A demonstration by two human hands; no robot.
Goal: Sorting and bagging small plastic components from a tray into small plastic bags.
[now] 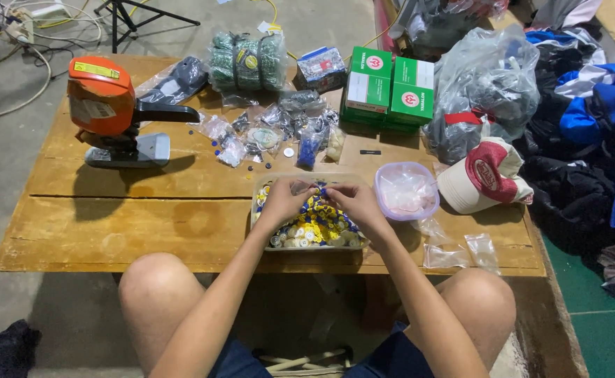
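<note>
Two green boxes (389, 87) behind tray (307, 246)

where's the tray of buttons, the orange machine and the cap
tray of buttons (306, 244): head view, front rim
orange machine (101, 98): head view, orange housing
cap (488, 175): head view, red front panel

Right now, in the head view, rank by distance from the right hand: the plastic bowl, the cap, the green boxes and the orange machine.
From the right hand:
1. Plastic bowl, just to its right.
2. Cap, farther right, past the bowl.
3. Green boxes, up at the table's back edge.
4. Orange machine, far left.
</note>
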